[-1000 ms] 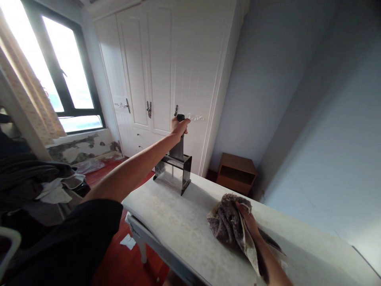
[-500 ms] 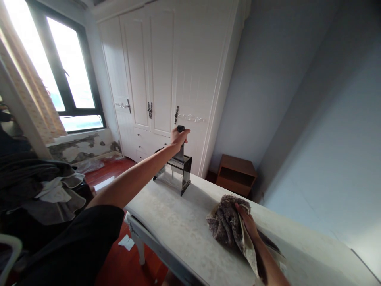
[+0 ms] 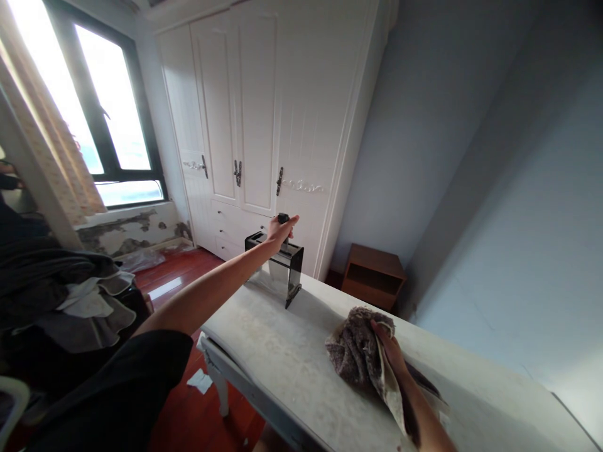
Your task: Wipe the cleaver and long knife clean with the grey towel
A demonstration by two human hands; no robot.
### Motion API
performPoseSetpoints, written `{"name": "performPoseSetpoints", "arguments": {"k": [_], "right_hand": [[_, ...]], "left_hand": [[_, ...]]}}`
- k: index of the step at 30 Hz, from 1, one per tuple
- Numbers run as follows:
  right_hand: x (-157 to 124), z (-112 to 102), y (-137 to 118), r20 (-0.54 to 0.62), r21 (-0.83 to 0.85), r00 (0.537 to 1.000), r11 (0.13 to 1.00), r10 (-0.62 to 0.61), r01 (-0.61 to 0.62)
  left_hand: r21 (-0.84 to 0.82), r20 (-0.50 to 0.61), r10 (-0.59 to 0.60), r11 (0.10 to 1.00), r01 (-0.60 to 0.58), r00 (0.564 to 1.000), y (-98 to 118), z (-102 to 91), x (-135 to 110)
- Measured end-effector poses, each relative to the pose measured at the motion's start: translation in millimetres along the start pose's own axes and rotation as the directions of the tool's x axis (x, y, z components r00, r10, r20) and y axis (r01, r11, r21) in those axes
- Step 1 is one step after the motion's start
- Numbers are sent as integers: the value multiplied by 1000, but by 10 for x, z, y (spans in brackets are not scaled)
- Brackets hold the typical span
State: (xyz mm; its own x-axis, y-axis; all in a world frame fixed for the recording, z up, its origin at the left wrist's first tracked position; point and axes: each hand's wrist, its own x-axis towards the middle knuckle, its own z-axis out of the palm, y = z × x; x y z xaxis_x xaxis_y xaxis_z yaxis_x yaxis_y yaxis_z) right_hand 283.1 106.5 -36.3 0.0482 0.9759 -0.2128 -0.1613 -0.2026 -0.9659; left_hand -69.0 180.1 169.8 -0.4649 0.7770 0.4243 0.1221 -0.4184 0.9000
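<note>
Left hand (image 3: 280, 231) has its fingers wrapped around the handle of a black-handled knife (image 3: 282, 218), thumb sticking out to the right. The knife is upright at the far end of the pale desk (image 3: 277, 351), its blade mostly down in a knife holder (image 3: 295, 270) — black end panels, clear sides, slots along the top — with just a short grey bit showing under the hand. Can't swear to what's inside the holder, since the forearm covers part of it and the clear side is see-through and a bit murky.

Right hand (image 3: 390, 345) is nearer, its fingers closed on a scrunched brown cloth (image 3: 355, 358) with a pale underside, lying on the desk well apart from the holder.

Past the desk there's a little brown cabinet (image 3: 377, 258) with an open compartment, too dark to see into, and a white wardrobe (image 3: 311, 119), doors and drawers closed. Clothes (image 3: 51, 276) are heaped off to the left.
</note>
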Motion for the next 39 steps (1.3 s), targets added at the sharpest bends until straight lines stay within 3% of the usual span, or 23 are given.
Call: {"name": "performPoseSetpoints", "arguments": {"k": [15, 21, 30, 39], "right_hand": [[-54, 27, -49, 3, 26, 999, 998, 53, -53], [-106, 40, -107, -21, -34, 998, 998, 53, -54], [-131, 55, -124, -2, -5, 999, 999, 44, -44], [-124, 36, -158, -40, -96, 999, 995, 8, -12]], "left_hand": [[112, 38, -27, 993, 22, 999, -166, -54, -165], [131, 63, -25, 991, 16, 998, -238, -62, -192], [131, 80, -24, 991, 14, 997, -191, -57, -218], [90, 141, -33, 996, 20, 990, -166, -108, -276]]}}
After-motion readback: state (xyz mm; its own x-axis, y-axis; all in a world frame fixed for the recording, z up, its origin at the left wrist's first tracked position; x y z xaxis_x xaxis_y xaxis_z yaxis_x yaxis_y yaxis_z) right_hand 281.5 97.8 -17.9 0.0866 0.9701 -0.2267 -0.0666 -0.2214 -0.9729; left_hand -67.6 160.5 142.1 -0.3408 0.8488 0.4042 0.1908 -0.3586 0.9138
